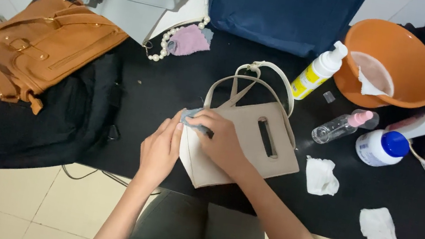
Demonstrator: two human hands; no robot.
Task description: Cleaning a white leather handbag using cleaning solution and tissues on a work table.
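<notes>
Beige handbag (254, 143) lies flat on black table (172, 85), handles toward far edge. R hand (220, 140) presses small grey cloth (190, 117) onto bag's left corner; L hand (159, 151) steadies the edge just beside it. Right of bag — crumpled white tissue (321, 176), clear spray bottle w/ pink cap (339, 128), foam pump bottle (318, 71), orange basin (398, 61). Far left: tan leather bag (36, 49).

Bare forearms, no sleeves below the elbow; pink top at the frame's bottom edge; grey-green trousers.
</notes>
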